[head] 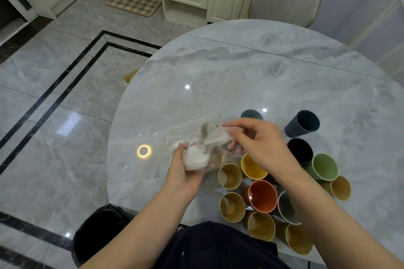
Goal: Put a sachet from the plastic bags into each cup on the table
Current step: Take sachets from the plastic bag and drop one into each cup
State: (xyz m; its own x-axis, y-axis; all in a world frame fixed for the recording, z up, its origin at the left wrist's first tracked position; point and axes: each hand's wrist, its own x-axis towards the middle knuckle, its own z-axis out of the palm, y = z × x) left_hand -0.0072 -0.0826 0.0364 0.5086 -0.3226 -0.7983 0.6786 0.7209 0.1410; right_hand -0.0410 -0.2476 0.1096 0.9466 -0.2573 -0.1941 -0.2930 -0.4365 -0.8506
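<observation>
**Sachet being pulled from bag over table**

Clear plastic bag [203,148] w/ white sachets is held above the marble table [240,72], just left of the cups. Left hand [183,172] grips the bag from below, fingers curled round its bottom. Right hand [255,140] pinches a white sachet [220,135] at the bag's mouth, thumb & fingers closed on it. Cups [260,196] crowd the near-right table edge: mustard, yellow, orange, green, dark blue, black. Whether any hold sachets – can't tell. Black bin [98,233] on floor, lower left.
</observation>
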